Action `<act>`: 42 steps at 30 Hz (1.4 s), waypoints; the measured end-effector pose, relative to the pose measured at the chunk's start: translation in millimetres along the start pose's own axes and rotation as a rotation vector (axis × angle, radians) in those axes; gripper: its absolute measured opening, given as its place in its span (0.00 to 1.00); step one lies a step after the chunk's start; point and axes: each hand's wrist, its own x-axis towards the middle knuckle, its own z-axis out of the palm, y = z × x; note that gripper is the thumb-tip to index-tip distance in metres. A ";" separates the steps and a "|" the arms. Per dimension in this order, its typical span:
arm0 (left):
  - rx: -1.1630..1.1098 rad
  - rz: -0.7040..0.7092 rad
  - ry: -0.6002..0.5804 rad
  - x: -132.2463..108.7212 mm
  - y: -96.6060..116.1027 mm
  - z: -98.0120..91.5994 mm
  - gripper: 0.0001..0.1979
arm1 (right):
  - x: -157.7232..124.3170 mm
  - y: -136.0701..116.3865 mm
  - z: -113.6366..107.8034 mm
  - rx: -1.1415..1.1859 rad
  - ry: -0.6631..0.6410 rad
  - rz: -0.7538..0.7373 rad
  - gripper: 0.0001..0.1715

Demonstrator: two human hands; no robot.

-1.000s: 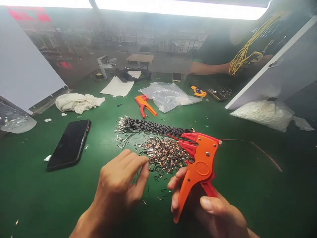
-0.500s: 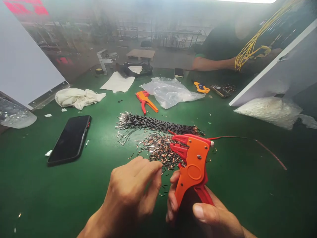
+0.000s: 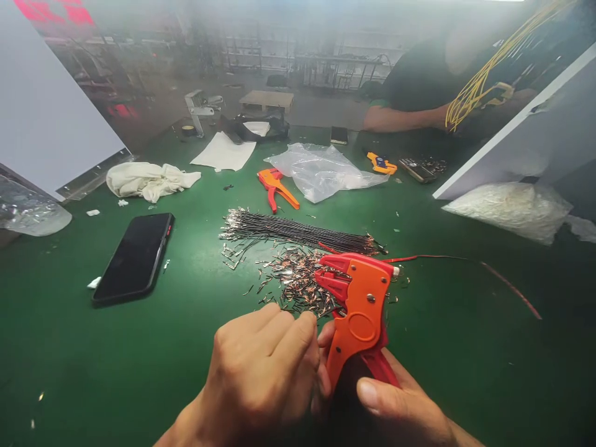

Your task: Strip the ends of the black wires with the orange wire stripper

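My right hand (image 3: 400,403) is wrapped around the handles of an orange and red wire stripper (image 3: 365,310), whose red jaws point left. Close beside it, my left hand (image 3: 267,366) is closed with thumb and forefinger pinched near the stripper's cutter; what the fingertips hold, if anything, is hidden. Behind the jaws lies a heap of short black offcuts with copper ends (image 3: 300,276). A bundle of black wires (image 3: 298,228) with metal terminals at the left end stretches across the mat beyond the heap.
A black phone (image 3: 134,257) lies left, near a white cloth (image 3: 151,180). A second wire stripper (image 3: 277,186) and a clear plastic bag (image 3: 321,171) lie farther back. A thin red strip (image 3: 419,256) runs right. Across the table, a person's arm (image 3: 405,118) is near yellow wires (image 3: 479,87).
My left hand has moved right, up against the fingers of my right hand. The stripper has shifted slightly left, still in my right hand.
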 end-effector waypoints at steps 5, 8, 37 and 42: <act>0.029 0.043 -0.014 -0.6 2.6 0.2 0.05 | -1.4 4.3 -2.4 0.008 0.004 -0.004 0.22; 0.057 0.054 -0.025 -1.2 4.6 -0.3 0.05 | -2.3 4.2 -1.8 -0.010 -0.001 -0.021 0.20; 0.246 0.133 -0.089 -1.5 11.8 -9.6 0.07 | -2.9 6.2 1.2 -0.019 0.108 -0.007 0.23; 0.200 0.129 -0.117 -2.2 13.2 -9.8 0.09 | -1.1 8.0 4.5 0.025 0.137 -0.025 0.18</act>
